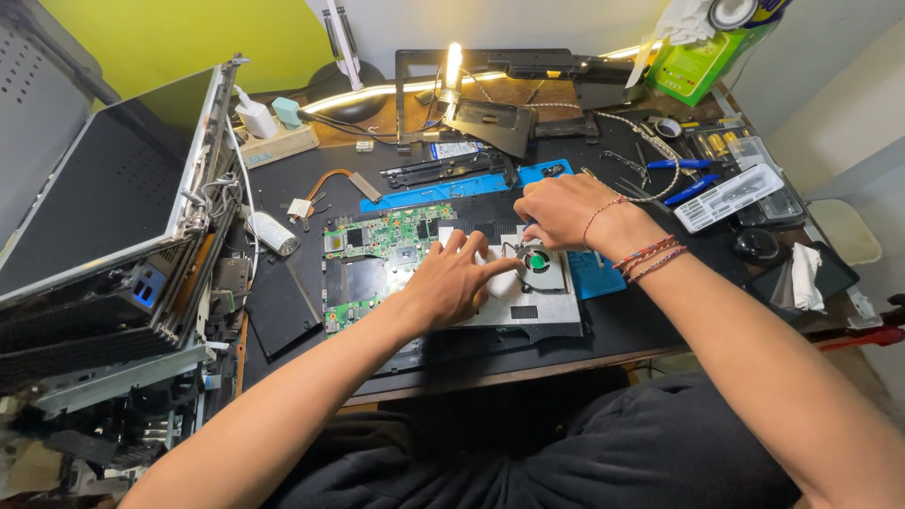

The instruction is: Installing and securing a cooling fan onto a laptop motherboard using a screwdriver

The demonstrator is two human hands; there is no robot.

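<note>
Round fan (pixel 539 263), flat green board (pixel 377 247)

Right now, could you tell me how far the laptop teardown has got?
Done: case open, motherboard exposed, removed parts lie around. In hand: left hand presses beside the fan; right hand works just above it. Left: fan and board are not yet lifted out.

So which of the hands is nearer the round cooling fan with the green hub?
Right. The right hand hovers just above the round cooling fan with the green hub, fingers nearly at its rim. The left hand rests to the fan's left, fingertips short of it.
</note>
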